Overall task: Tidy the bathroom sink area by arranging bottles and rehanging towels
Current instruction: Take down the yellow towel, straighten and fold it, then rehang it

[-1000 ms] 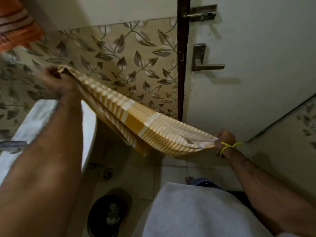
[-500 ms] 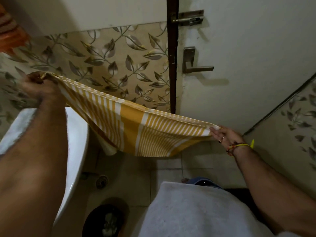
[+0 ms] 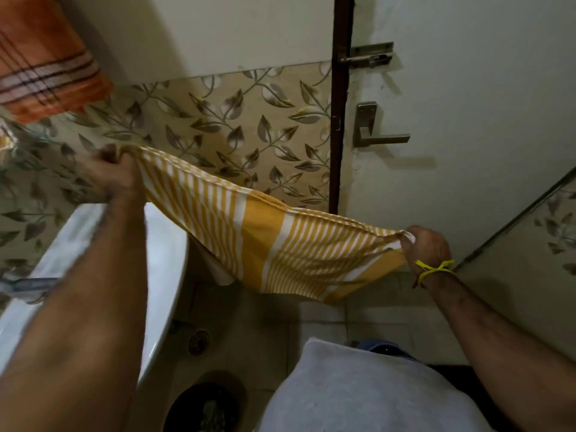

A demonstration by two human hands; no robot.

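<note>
A yellow and white striped towel [image 3: 265, 241] stretches across the middle of the view, sagging between my two hands. My left hand [image 3: 112, 173] grips its upper left end, above the white sink [image 3: 168, 254]. My right hand [image 3: 425, 249], with a yellow thread on the wrist, grips the lower right end in front of the door. An orange striped towel [image 3: 46, 67] hangs at the top left.
A white door [image 3: 467, 120] with a metal lever handle [image 3: 378, 134] and a bolt latch [image 3: 367, 57] is ahead on the right. Leaf-patterned tiles cover the wall. A floor drain [image 3: 199, 342] and a dark round object [image 3: 207, 406] lie below the sink.
My right hand went from a loose open touch on the towel's end to a closed grip on it. The towel stays stretched between both hands; the view shifted slightly.
</note>
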